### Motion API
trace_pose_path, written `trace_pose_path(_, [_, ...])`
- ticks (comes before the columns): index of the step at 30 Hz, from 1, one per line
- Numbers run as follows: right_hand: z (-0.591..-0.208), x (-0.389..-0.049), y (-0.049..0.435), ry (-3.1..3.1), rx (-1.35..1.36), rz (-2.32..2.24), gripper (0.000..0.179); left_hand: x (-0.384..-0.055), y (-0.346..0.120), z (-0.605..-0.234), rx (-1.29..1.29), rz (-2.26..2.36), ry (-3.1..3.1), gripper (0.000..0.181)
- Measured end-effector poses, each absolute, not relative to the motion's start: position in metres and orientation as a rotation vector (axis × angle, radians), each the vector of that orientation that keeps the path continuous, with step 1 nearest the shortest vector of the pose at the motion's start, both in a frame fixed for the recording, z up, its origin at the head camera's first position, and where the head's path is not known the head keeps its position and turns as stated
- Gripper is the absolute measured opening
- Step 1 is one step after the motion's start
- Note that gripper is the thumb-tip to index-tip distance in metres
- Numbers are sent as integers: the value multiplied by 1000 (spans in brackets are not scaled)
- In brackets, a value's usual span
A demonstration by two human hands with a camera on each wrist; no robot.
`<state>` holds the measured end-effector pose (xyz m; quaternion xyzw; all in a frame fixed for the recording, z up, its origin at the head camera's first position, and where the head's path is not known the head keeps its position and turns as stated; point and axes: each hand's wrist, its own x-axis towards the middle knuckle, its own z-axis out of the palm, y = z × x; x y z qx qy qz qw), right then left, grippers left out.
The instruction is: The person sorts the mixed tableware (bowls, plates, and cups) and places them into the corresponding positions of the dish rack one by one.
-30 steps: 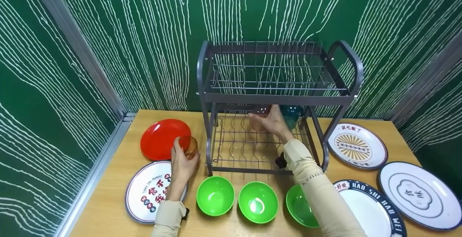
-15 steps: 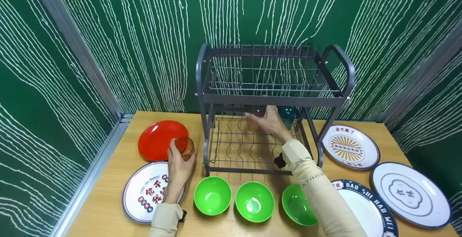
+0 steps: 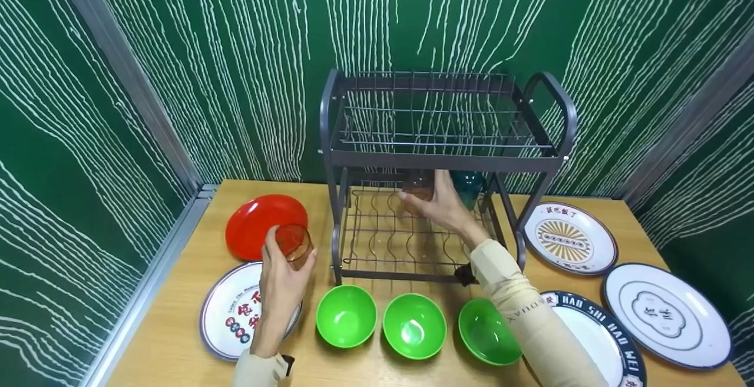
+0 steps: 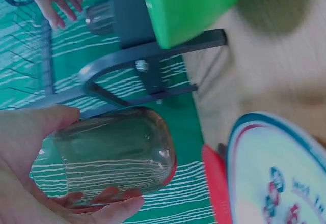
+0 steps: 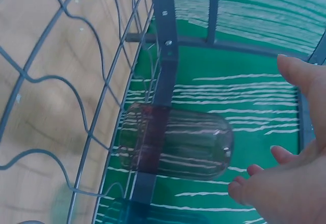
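Observation:
My left hand (image 3: 283, 284) grips a clear amber-brown drinking glass (image 3: 294, 244) beside the dish rack, over the near right edge of the red plate (image 3: 256, 225). The left wrist view shows thumb and fingers curled round the glass (image 4: 114, 152). Under the top tier of the dark rack (image 3: 442, 161), my right hand (image 3: 445, 204) is by a pinkish-brown glass (image 5: 178, 142) on the lower tier. From the right wrist, the hand (image 5: 290, 163) appears with fingers spread, apart from this glass. A teal glass (image 3: 469, 185) stands to its right, partly hidden by the hand.
Several green bowls (image 3: 346, 316) line up in front of the rack. A white plate with red lettering (image 3: 227, 310) lies at the left. To the right lie a sunburst plate (image 3: 570, 238), an oval plate (image 3: 668, 316) and a dark-rimmed plate (image 3: 589, 340). Green walls enclose the table.
My left hand has shifted slightly left and towards me with the amber glass. My right hand's fingers have come away from the pinkish-brown glass, which stays on the lower tier.

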<state>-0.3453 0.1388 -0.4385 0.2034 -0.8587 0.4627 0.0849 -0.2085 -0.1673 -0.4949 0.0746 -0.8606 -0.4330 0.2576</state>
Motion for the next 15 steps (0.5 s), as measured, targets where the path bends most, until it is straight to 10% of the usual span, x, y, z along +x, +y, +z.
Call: trace_pose_path(15, [-434, -273, 141, -2488, 826, 1447, 91, -149, -129, -450, 51, -1189, -2415, 87])
